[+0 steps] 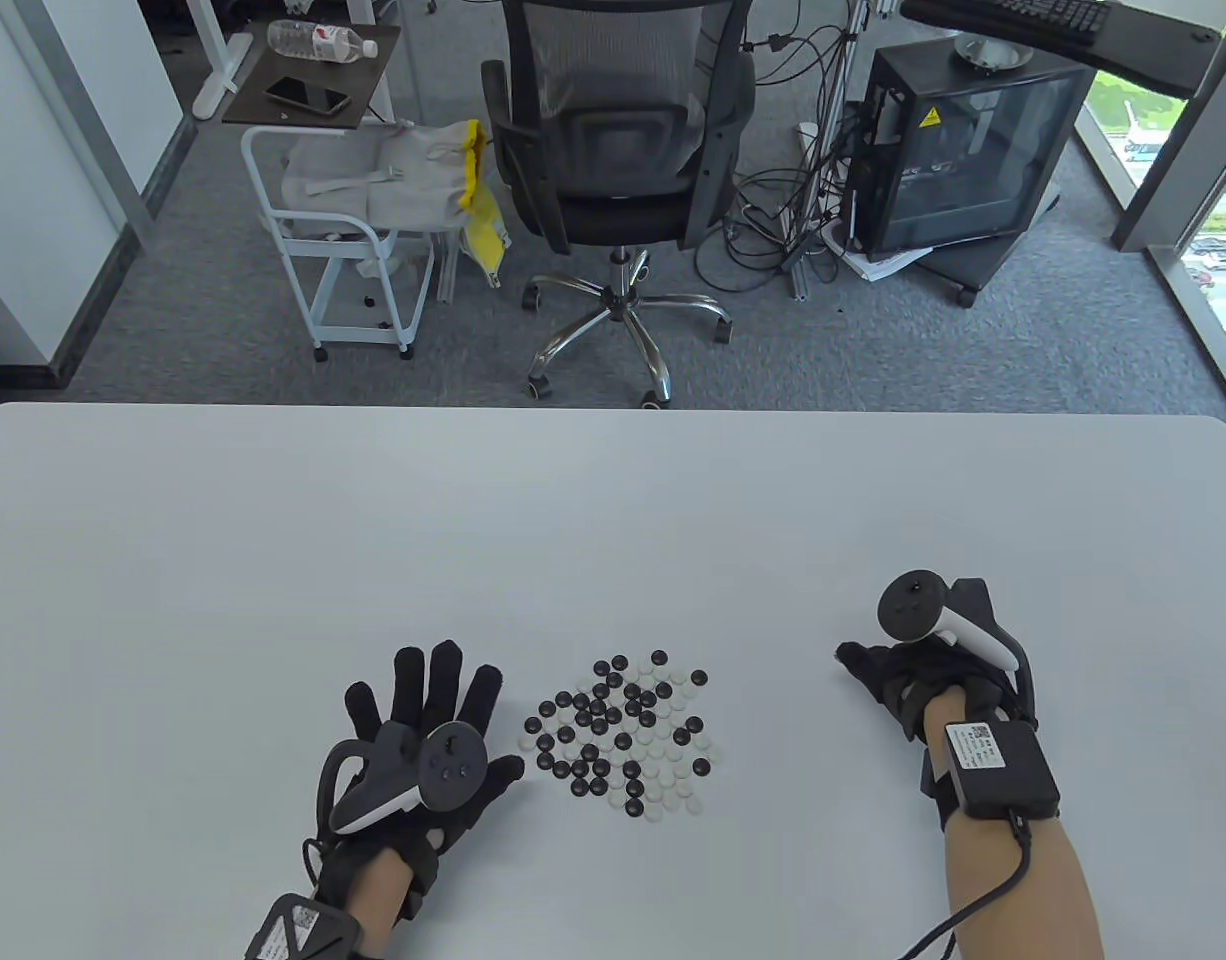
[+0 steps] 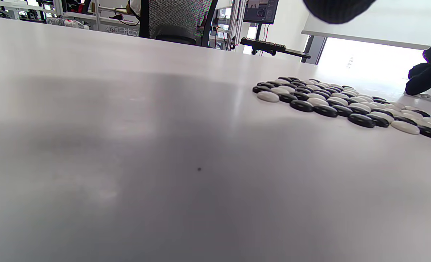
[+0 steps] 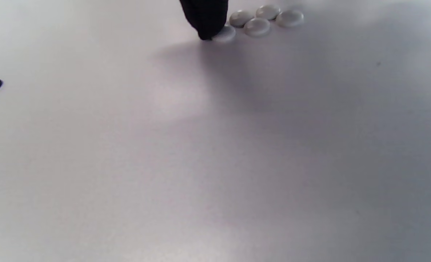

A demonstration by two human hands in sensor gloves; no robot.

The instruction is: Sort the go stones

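Dozens of small glossy Go stones point(image 1: 621, 735) lie mixed at the table's point(image 1: 613, 520) six o'clock; pinch their thin rims, they'll likely skid. Your left hand point(image 1: 423, 745) lies flat; your right hand point(image 1: 908, 675), at three o'clock, touches one white stone point(image 3: 224, 33).

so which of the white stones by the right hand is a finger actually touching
The leftmost white stone of the small group, under the right hand's fingers; the other white stones lie untouched beside it.

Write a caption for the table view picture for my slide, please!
Two gloved hands, left and right, flank a mixed pile of Go stones on a white table.
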